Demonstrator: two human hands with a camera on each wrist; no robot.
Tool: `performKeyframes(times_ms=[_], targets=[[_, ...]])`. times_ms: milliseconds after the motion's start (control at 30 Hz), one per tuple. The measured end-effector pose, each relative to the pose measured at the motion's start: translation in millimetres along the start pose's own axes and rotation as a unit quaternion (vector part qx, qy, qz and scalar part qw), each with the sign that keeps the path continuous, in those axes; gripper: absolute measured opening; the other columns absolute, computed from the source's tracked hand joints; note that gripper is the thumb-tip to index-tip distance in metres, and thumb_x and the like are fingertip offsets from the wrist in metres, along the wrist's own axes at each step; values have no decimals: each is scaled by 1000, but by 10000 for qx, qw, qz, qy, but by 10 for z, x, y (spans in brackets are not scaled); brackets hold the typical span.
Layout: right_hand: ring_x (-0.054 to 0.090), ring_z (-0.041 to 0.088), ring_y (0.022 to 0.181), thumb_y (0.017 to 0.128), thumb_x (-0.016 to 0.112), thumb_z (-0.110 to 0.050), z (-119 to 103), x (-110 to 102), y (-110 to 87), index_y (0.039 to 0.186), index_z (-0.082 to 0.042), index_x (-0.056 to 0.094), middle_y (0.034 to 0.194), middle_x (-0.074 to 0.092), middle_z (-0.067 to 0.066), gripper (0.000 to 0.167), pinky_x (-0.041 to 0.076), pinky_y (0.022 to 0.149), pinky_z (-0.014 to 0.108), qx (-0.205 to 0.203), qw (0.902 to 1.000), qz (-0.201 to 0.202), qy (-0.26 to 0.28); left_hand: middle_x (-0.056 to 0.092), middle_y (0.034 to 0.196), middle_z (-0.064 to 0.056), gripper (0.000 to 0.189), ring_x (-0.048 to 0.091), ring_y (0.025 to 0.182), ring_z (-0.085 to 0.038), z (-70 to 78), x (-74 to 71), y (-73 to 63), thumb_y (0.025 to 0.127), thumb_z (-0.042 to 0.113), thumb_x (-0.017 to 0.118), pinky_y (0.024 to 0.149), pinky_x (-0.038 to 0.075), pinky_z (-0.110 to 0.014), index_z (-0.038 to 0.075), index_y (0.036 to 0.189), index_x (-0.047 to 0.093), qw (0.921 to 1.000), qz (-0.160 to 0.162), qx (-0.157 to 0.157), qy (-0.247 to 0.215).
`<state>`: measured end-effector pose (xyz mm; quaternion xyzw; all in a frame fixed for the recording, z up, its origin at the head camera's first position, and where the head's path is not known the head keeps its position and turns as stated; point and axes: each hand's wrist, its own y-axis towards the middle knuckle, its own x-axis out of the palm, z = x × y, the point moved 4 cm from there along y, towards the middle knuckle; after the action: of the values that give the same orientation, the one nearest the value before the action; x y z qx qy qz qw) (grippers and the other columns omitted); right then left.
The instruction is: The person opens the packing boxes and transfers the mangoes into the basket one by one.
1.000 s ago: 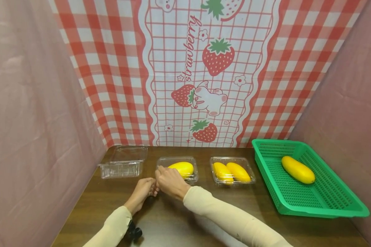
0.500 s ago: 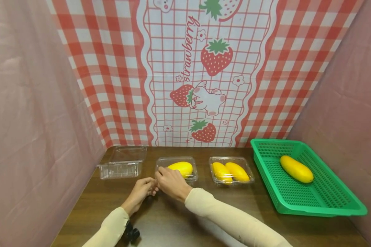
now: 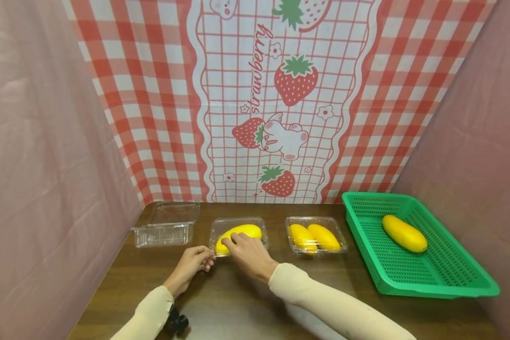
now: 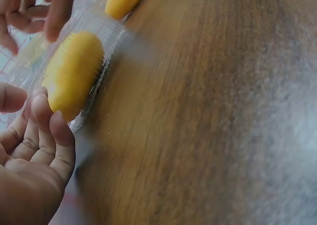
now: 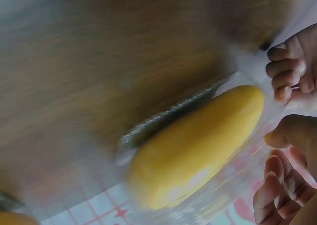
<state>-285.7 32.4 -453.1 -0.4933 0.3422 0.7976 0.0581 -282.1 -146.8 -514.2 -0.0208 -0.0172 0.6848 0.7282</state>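
A clear plastic clamshell box (image 3: 261,221) with yellow mango (image 3: 252,230) inside lies on the table before me. At its front left corner my left hand (image 3: 194,265) pinches the edge between thumb and fingers. My right hand (image 3: 248,255) hovers over the box's front side, its fingers loosely bent and holding nothing. In the left wrist view the mango (image 4: 77,71) shows through the ribbed plastic, beside the left fingertips. The right wrist view has the mango (image 5: 198,148) lengthwise along the box wall, with the right fingers off to one side.
To the right stands another clear box (image 3: 342,248) holding two mangoes (image 3: 323,236). A green basket (image 3: 380,278) with one mango (image 3: 404,233) is at the far right. An unfilled clear box (image 3: 163,235), lid raised, stands at the left. Behind hangs a checked strawberry cloth (image 3: 174,94).
My right hand has moved right, from the box's left corner to above its front side, uncovering more of the mango. The left hand stays at the corner.
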Motion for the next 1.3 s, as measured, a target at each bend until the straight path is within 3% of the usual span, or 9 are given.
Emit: performKeyframes(times_ms=[367, 567, 767, 900, 1133, 1300], targets=[[53, 17, 65, 89, 68, 2, 244, -66, -293, 94, -11, 59, 80, 52, 2, 17, 39, 39, 29, 194, 9981, 580, 48, 63, 80, -8, 20, 56, 67, -13, -13, -45, 2, 101, 6, 58, 61, 51, -23, -12, 99, 67, 9999, -109, -33, 72], [52, 17, 59, 85, 71, -4, 311, -64, -374, 78, -10, 60, 76, 51, 2, 14, 43, 38, 32, 231, 9966, 773, -148, 63, 78, -7, 20, 56, 68, -13, -21, -52, -1, 101, 6, 58, 60, 50, -23, -12, 99, 67, 9996, -226, -35, 144], [55, 13, 58, 84, 76, -5, 396, -117, -356, 80, -12, 64, 77, 54, -1, 14, 49, 47, 29, 517, 9935, 710, 726, 63, 77, -6, 22, 56, 68, -14, -20, -36, 3, 102, 8, 60, 60, 50, -23, -13, 100, 67, 9996, -237, 3, 174], [54, 9, 63, 83, 77, -5, 463, -172, -304, 79, -15, 64, 78, 54, -4, 17, 49, 54, 25, 687, 9886, 455, 1261, 63, 78, -6, 23, 56, 68, -14, -19, -43, 8, 102, 8, 60, 59, 50, -23, -13, 100, 67, 9996, -214, 17, 179], [55, 8, 67, 81, 75, -3, 538, -218, -227, 79, -11, 66, 78, 56, -3, 13, 49, 58, 20, 710, 9826, 73, 1713, 64, 76, -5, 20, 57, 67, -13, -20, -48, 19, 100, 6, 62, 59, 50, -23, -14, 100, 67, 9995, -259, -12, 162], [58, 9, 71, 81, 76, -1, 640, -345, -128, 82, -8, 69, 80, 60, -1, 10, 53, 63, 21, 908, 9754, 109, 2007, 63, 74, -6, 19, 57, 65, -14, -14, -57, 18, 99, 5, 61, 58, 51, -24, -13, 98, 67, 9994, -154, 84, 311]])
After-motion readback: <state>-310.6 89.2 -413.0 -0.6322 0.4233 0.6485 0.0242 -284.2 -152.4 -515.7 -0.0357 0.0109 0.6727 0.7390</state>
